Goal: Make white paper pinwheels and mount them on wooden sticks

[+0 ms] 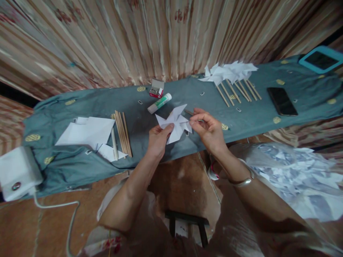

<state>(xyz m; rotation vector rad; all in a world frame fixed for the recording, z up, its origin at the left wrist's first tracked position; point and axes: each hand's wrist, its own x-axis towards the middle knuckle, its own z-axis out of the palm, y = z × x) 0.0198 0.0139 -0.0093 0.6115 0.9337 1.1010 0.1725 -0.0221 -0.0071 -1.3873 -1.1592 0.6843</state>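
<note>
A folded white paper pinwheel [178,129] is pinched between the thumb and fingers of my left hand [157,140], above the front edge of the table. Beside its right blades, my right hand [210,131] is closed with thumb and fingertips together. A thin brown stick end [189,112] pokes out past those fingers; the rest of it is hidden. Just behind the pinwheel lie a glue stick [160,103] with a green and white label and a small open box of metal pins [156,89].
Finished pinwheels [230,72] on sticks lie at the back right, near a black phone [282,101] and a blue-framed device [321,59]. To the left are paper sheets [85,130], wooden sticks [123,134] and a white box [20,173] with a cable. A bag of folded paper [292,171] stands lower right.
</note>
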